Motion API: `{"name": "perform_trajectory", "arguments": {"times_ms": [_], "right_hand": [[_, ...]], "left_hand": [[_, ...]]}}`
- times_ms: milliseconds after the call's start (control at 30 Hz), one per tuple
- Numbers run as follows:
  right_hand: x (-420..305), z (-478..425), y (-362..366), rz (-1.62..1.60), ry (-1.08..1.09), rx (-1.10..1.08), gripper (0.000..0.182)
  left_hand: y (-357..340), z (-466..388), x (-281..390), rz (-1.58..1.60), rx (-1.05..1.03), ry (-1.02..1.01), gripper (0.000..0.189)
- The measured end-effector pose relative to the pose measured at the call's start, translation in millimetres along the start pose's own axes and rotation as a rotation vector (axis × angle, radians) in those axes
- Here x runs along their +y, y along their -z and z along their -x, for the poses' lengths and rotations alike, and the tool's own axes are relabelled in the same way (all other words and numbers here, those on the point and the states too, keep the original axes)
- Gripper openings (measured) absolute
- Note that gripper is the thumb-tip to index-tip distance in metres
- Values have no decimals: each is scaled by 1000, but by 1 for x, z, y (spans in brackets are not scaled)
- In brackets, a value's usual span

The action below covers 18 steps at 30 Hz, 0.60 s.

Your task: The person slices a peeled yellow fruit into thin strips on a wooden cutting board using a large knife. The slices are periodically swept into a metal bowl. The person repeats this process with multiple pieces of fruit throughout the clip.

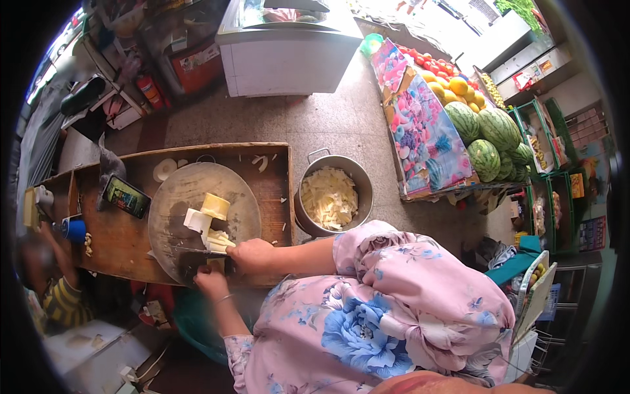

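Observation:
My right hand [253, 255] grips a cleaver [194, 258], its dark broad blade lying over the near side of a round cutting board [170, 212]. My left hand [212, 283] is just below the blade, fingers on a pale yellow vegetable piece [216, 265] that is partly hidden. Beyond the blade lie several cut slices [219, 241], with a white block [196, 220] and a thick yellow cylinder-shaped chunk [215, 206] behind them. The vegetable's exact kind is unclear. A metal pot [366, 197] beside the table holds many thin pale slices [329, 197].
The wooden table [273, 192] has a raised rim. A phone [126, 197] leans left of the board, near a blue cup [74, 229]. Another person [64, 295] reaches in at far left. Watermelons [499, 128] fill a stand at right; a white chest freezer [290, 64] stands ahead.

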State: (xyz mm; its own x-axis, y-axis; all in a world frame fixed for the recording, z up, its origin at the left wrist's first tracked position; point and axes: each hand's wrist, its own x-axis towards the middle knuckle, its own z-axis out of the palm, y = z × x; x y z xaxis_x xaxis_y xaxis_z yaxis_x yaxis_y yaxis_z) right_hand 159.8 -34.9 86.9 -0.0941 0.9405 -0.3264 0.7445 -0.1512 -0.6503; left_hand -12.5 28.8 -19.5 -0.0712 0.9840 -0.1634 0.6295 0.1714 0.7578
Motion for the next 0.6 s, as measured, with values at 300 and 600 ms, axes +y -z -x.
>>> {"name": "perform_trajectory", "arguments": {"times_ms": [300, 600], "right_hand": [[-16, 23, 16, 91, 155, 13, 29], [-18, 28, 16, 54, 86, -29, 37]], "left_hand": [[4, 0, 16, 303, -108, 226, 25], [9, -5, 20, 237, -244, 301, 27]]}}
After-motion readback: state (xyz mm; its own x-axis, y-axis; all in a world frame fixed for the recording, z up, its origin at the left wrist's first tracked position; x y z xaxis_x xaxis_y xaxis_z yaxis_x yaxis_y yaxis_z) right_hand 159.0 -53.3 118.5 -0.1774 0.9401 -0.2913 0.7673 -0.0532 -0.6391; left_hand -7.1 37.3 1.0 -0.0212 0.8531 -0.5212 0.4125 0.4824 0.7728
